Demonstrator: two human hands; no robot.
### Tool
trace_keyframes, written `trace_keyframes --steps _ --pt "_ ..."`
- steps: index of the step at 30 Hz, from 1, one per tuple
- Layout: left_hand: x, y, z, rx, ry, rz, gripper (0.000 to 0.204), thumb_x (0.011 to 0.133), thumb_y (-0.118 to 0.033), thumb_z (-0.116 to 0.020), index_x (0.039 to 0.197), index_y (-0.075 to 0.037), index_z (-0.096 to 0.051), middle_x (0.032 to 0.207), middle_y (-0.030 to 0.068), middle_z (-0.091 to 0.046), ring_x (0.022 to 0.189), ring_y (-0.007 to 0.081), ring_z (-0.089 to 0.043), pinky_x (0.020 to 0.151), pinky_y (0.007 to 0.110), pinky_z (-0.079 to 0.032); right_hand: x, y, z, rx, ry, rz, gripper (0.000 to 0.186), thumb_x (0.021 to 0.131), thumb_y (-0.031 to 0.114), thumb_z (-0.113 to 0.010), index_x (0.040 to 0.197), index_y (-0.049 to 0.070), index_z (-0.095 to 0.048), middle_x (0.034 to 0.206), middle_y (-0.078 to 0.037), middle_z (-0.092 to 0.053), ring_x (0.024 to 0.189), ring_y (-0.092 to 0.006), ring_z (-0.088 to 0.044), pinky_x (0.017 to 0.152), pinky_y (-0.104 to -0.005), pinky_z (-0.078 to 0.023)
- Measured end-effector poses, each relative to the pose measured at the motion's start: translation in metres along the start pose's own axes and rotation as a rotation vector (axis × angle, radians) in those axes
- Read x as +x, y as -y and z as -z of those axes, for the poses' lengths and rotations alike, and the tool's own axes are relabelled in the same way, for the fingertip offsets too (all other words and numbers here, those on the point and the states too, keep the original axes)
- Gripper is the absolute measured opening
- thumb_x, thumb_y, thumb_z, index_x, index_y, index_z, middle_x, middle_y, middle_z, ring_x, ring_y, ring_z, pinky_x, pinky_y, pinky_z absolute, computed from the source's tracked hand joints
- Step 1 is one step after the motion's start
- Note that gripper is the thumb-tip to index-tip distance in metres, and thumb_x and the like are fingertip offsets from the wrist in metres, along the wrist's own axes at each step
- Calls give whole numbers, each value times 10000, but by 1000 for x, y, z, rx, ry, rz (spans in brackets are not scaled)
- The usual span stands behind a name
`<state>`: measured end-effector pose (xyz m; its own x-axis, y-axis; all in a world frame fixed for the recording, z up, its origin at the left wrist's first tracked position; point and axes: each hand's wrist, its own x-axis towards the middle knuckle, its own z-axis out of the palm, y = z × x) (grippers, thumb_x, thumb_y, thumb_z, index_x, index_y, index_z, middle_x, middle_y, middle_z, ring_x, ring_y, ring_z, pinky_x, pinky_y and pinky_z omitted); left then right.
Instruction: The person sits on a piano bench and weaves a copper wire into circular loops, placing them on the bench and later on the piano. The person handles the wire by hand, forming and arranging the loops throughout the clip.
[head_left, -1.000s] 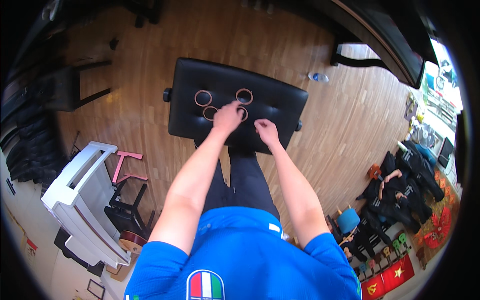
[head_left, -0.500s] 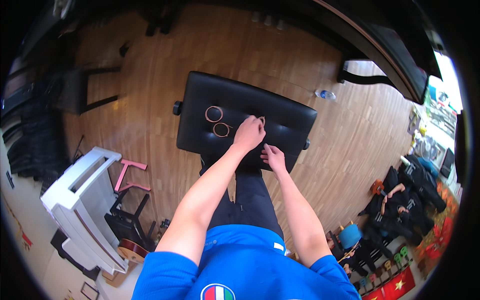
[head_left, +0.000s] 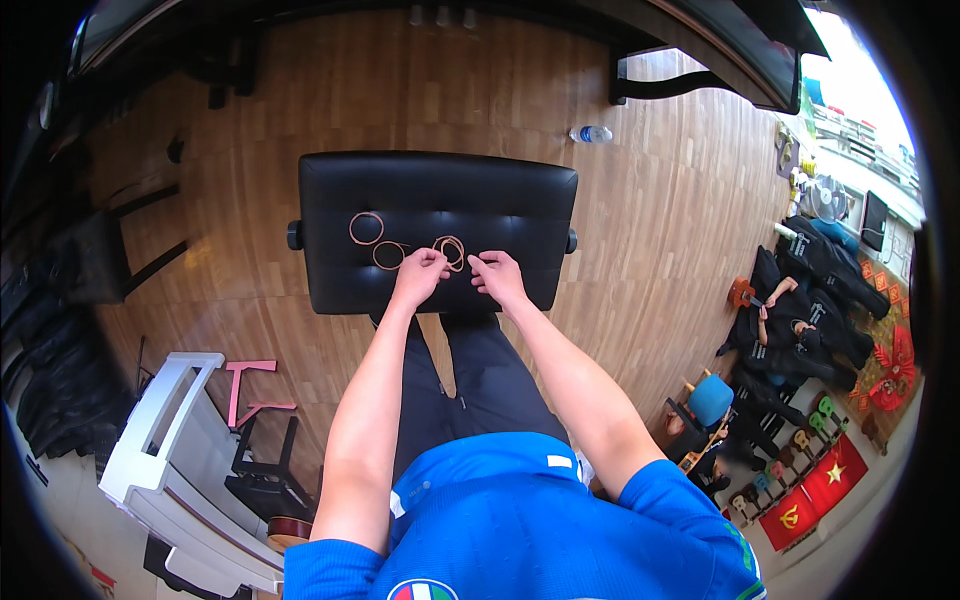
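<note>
- Wooden floor [head_left: 660, 200] fills the frame, with a black padded bench [head_left: 440, 195] set at upper centre.
- Three rubber bands are laid on the bench: one ring [head_left: 366, 228] at the left, a second ring [head_left: 388, 256] just beside it, and a tangled band [head_left: 449, 250] at centre.
- The left hand [head_left: 420, 272] is seen pinching the tangled band.
- The right hand [head_left: 497, 277] is curled just beside it; whether anything is held cannot be told.
- A plastic bottle [head_left: 593, 134] is seen on the floor at upper right.

Glossy black leather bench [head_left: 500, 195], wood-plank floor [head_left: 650, 200]
</note>
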<state>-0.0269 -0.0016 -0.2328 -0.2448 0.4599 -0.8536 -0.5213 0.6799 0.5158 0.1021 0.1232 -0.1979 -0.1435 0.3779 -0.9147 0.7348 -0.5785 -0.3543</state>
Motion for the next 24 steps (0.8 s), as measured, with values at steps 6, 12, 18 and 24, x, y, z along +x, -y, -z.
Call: trace_keyframes --steps 6,12,18,24 --pt "-8 -11 -7 -124 64 2 246 983 -219 -629 1120 -15 -642 979 71 -724 864 143 -703 755 265 -538 11 -11 7 135 122 -51 259 968 219 -673 1105 0 -660 876 -60 -684 752 -126 -664 680 -265 -569" --pt "-3 6 12 -35 -259 -58 283 971 -270 -654 1092 -15 -663 902 80 -728 786 135 -696 702 270 -533 31 -11 8 431 90 3 291 982 211 -650 1152 -26 -642 946 -86 -705 787 -139 -682 708 -266 -576" --pt "2 36 49 214 -864 -1 282 895 -277 -717 1025 -42 -630 832 84 -693 827 264 -680 803 391 -526 28 9 10 113 55 57 320 975 211 -646 1201 -16 -630 994 -90 -721 827 -139 -692 728 -271 -559" --pt "6 42 62 326 -755 49 271 898 -288 -699 1017 -44 -680 882 76 -712 830 226 -676 798 370 -532 37 -16 7 -94 7 111 253 916 211 -705 1064 6 -694 878 -63 -735 749 -113 -684 711 -270 -526"
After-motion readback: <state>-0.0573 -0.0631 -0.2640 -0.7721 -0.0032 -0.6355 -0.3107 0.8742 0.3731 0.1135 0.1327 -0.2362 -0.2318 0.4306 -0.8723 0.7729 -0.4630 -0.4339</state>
